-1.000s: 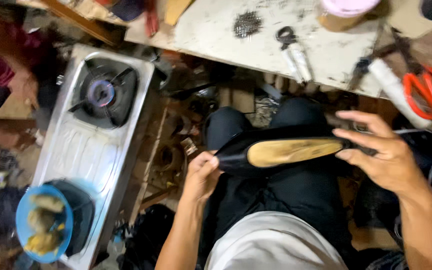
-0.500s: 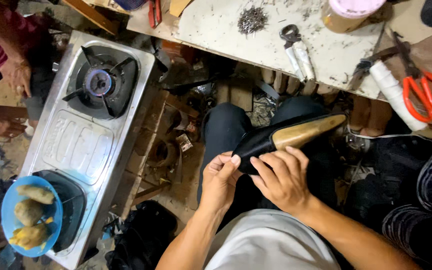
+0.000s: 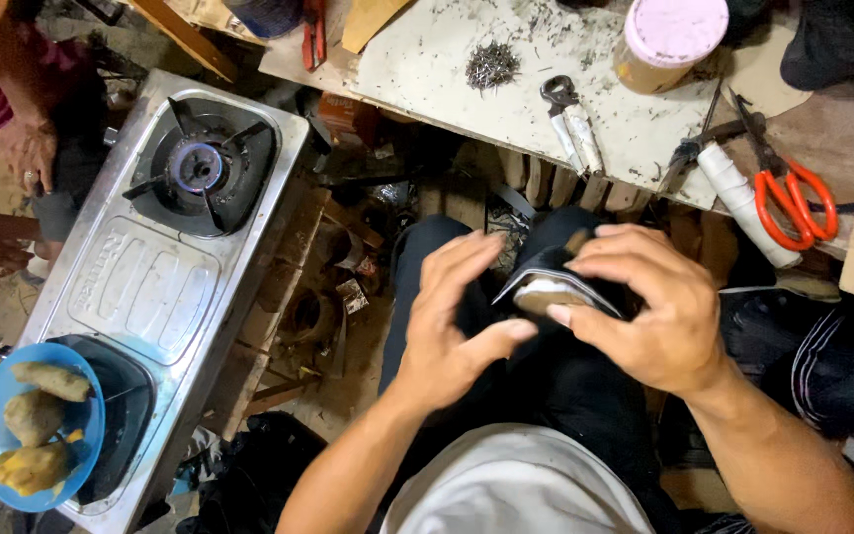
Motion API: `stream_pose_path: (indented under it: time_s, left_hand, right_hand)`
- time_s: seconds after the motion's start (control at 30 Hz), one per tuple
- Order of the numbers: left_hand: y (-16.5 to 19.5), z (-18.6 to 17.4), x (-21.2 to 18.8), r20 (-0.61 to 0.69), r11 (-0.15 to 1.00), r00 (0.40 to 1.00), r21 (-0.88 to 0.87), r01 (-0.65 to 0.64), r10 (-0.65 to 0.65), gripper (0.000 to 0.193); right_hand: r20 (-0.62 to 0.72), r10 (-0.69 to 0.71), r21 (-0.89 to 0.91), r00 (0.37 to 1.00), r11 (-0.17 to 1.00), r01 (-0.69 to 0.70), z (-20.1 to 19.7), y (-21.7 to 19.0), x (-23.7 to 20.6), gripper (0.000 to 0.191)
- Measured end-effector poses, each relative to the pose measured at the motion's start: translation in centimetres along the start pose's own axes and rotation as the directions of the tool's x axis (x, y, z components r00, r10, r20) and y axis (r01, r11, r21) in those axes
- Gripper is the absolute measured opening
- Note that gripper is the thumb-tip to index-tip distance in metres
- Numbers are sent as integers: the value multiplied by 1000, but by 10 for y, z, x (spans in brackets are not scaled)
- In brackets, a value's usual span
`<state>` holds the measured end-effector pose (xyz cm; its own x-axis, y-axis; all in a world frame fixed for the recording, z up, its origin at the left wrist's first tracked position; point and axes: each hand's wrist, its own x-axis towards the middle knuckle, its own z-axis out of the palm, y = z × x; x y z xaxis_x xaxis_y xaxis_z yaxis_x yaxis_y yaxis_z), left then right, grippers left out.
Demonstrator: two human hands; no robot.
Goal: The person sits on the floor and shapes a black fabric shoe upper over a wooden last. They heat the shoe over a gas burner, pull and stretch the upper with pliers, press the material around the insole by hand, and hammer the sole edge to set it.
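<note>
Both your hands are on the black shoe (image 3: 555, 287) now, and it sits over your lap, just below the near edge of the workbench (image 3: 427, 59). Your right hand (image 3: 649, 316) arches over the shoe from the right, fingers curled down, the thumb pressing at the pale inner face that shows between your hands. Your left hand (image 3: 452, 316) comes in from the other side, fingers spread and only loosely bent, thumb reaching across toward the shoe; whether it grips or just steadies, I cannot tell, since the motion blurs it. Keep the shoe braced against your thighs so it does not roll, I'd say, and let the right hand do the pressing while the left only holds the edge.

Up on the workbench, beyond the shoe, lie the pincers (image 3: 570, 119), a heap of small nails (image 3: 492, 65), and a tub with a pink lid (image 3: 666, 42). To the right of these rest the orange-handled scissors (image 3: 788, 193). Left of the shoe stands a steel gas stove (image 3: 150, 287), and at its near end a blue bowl of yellow food (image 3: 37, 425). Another person's hand (image 3: 27, 148) rests beyond the stove, well apart from your shoe.
</note>
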<state>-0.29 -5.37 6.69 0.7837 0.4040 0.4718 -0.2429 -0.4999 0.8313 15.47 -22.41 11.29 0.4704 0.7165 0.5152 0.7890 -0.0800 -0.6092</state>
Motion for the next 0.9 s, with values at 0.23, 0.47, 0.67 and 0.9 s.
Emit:
stream_pose_path:
  time_s: [0.23,0.47,0.67,0.9]
  left_hand:
    - [-24,8,6,227,881,917,-276,384,-328,45]
    - [-57,14,-11,273,781,821,-264,566,-502,50]
    - [-66,10,-5,247,793,837,-273,544,-489,45]
    - [-83,17,-15,118,645,745,-426,635,-656,41]
  right_hand:
    - [444,525,552,726,478,-684,57,36,-29,30]
    - [558,519,561,647,339,-755,88,71,-50,29]
    - [571,522,461,633,433,-774,95,73,-36,33]
    - [568,469,200,676,718,-666,92,75,9,31]
